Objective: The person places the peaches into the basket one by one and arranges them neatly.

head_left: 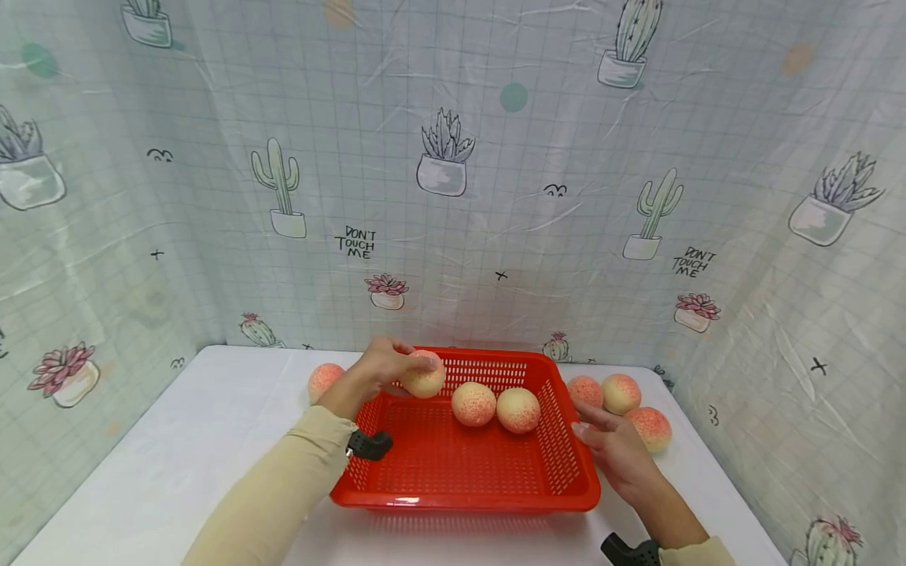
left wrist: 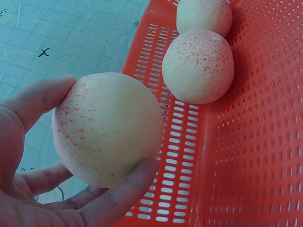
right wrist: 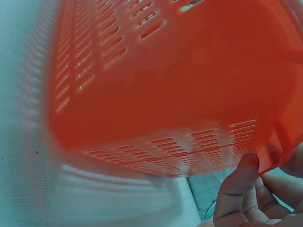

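Observation:
My left hand grips a peach above the back left corner of the red plastic basket. Close up in the left wrist view, thumb and fingers curve round this pale peach with pink speckles. Inside the basket, a pink-speckled peach and a yellower peach sit side by side near the back wall. My right hand holds the basket's right rim. In the right wrist view, a digit of that hand lies against the slotted outer wall, by the rim.
Another peach lies on the white table, left of the basket. To the right are three more: a pink peach, a paler peach and a larger peach beside my right hand. A cactus-print curtain hangs behind.

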`<state>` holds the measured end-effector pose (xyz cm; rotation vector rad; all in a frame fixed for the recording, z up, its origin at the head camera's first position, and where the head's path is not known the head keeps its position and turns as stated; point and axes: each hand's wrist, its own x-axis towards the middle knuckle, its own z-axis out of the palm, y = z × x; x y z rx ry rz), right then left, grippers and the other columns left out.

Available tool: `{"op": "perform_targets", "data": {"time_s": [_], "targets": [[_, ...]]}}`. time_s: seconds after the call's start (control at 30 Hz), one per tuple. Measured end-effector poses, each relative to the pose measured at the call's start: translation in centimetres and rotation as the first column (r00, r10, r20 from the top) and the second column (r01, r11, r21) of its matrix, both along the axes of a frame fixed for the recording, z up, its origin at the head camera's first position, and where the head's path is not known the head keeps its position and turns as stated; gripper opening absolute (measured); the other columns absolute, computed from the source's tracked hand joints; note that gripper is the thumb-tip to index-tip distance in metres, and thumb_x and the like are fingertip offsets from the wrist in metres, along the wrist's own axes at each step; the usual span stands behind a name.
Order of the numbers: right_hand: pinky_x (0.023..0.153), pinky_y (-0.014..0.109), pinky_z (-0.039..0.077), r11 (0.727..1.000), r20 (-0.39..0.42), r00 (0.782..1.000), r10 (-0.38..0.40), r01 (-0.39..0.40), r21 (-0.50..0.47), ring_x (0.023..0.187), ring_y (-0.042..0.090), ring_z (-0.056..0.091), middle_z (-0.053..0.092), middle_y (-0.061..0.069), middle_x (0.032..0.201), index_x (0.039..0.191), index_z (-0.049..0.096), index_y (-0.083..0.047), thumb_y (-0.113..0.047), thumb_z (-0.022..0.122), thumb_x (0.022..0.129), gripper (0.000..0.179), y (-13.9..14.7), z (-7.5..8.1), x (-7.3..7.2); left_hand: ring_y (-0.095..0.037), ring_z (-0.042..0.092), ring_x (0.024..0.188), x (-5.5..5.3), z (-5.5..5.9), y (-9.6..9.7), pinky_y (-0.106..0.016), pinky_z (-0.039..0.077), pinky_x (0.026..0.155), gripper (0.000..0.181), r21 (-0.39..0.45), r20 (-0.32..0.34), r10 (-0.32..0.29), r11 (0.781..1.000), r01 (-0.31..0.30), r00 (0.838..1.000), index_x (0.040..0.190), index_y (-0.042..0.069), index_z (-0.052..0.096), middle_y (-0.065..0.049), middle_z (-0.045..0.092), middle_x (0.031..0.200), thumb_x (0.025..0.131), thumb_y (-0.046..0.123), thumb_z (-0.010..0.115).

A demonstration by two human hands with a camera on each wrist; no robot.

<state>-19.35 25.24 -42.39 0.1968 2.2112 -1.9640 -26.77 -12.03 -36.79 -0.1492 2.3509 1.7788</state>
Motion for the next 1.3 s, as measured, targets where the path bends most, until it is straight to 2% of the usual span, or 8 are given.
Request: {"op": "perform_targets", "data": {"time_s": [0.2, 0.47, 1.0, 1.17, 1.3], "targets": [[0.098, 0.035, 0.062, 1.000, 0.004, 1.000, -0.005, 0.005, 0.005, 0.116, 0.015, 0.065, 0.045, 0.020, 0.161, 0.161, 0.040, -0.015, -0.015, 0.056, 0.106, 0.057, 0.0, 0.0, 0.0, -0.024, 0.067, 0.086, -0.1, -0.4, 0.4, -0.053, 0.065, 0.080, 0.049, -0.017, 0.015, 0.000, 1.000, 0.000, 1.000, 0.115, -0.005, 0.060, -0.018, 0.061, 0.115, 0.082, 0.019, 0.087], [0.100, 0.036, 0.061, 1.000, -0.002, 1.000, -0.003, 0.003, 0.014, 0.120, 0.016, 0.065, 0.043, 0.018, 0.163, 0.161, 0.039, -0.018, -0.016, 0.057, 0.106, 0.058, 0.0, -0.2, -0.1, -0.025, 0.066, 0.088, -0.3, -0.7, 0.8, -0.052, 0.065, 0.078, 0.057, -0.015, 0.021, 0.012, 1.000, -0.012, 1.000, 0.118, -0.003, 0.051, -0.019, 0.054, 0.123, 0.081, 0.019, 0.088], [0.101, 0.037, 0.060, 1.000, 0.010, 1.000, -0.014, 0.014, 0.016, 0.121, 0.017, 0.065, 0.043, 0.016, 0.164, 0.161, 0.040, -0.020, -0.019, 0.060, 0.105, 0.060, 0.0, -0.2, 0.1, -0.028, 0.065, 0.089, -0.3, -1.2, 1.3, -0.060, 0.062, 0.080, 0.051, -0.070, 0.036, 0.022, 0.997, -0.020, 0.999, 0.106, -0.001, 0.052, -0.020, 0.057, 0.117, 0.078, 0.018, 0.091], [0.100, 0.037, 0.060, 1.000, 0.008, 1.000, -0.018, 0.018, 0.009, 0.120, 0.017, 0.066, 0.044, 0.016, 0.163, 0.161, 0.040, -0.020, -0.019, 0.059, 0.105, 0.059, 0.0, -0.2, 0.1, -0.028, 0.064, 0.092, -0.5, -1.5, 1.4, -0.058, 0.064, 0.080, 0.050, -0.072, 0.052, 0.028, 0.997, -0.024, 0.998, 0.106, 0.001, 0.052, -0.018, 0.057, 0.115, 0.079, 0.018, 0.090], [0.100, 0.037, 0.060, 1.000, 0.007, 1.000, -0.007, 0.007, -0.001, 0.119, 0.016, 0.066, 0.044, 0.017, 0.162, 0.162, 0.039, -0.018, -0.016, 0.057, 0.106, 0.059, 0.0, -0.2, 0.1, -0.029, 0.064, 0.091, -0.5, -1.6, 1.5, -0.054, 0.065, 0.074, 0.047, -0.093, 0.059, 0.040, 0.995, -0.035, 0.997, 0.103, 0.001, 0.053, -0.017, 0.058, 0.111, 0.079, 0.016, 0.089]]}}
